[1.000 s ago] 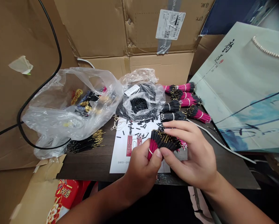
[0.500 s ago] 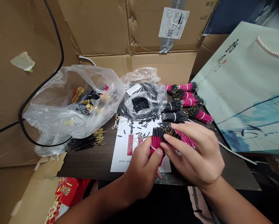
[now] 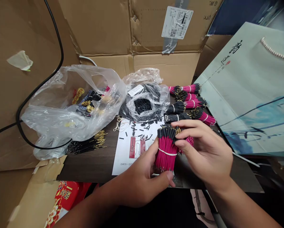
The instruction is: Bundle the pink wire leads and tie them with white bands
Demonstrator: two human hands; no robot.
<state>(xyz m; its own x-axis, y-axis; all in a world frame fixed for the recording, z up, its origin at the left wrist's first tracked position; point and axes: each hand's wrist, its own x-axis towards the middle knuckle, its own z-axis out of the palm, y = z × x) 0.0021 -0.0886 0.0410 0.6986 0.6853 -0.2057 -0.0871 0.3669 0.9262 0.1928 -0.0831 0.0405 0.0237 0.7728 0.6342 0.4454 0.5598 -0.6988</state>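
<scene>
A bundle of pink wires (image 3: 166, 160) stands upright in my left hand (image 3: 143, 177), tied round the middle with a white rubber band. My left fingers wrap its left side and the thumb lies across its lower end. Black sleeves (image 3: 167, 132) cover most of the wires' upper ends, and a few gold tips show at the top right. There my right hand (image 3: 205, 152) pinches the bundle's upper right corner with thumb and fingertips; anything small between them is hidden. Behind the right fingers, another pink bundle (image 3: 190, 141) lies partly covered.
Loose black sleeves (image 3: 142, 129) lie on a printed sheet (image 3: 123, 152), below an open plastic bag of sleeves (image 3: 143, 106). Tied pink and black bundles (image 3: 195, 103) sit at the back right. Loose black wires (image 3: 89, 144) and a clear bag (image 3: 61, 117) are left; a paper bag (image 3: 255, 95) stands right.
My left hand has turned the bundle so that its pink side and rubber band now face me. My right hand has shifted slightly right, its fingertips still at the sleeved end.
</scene>
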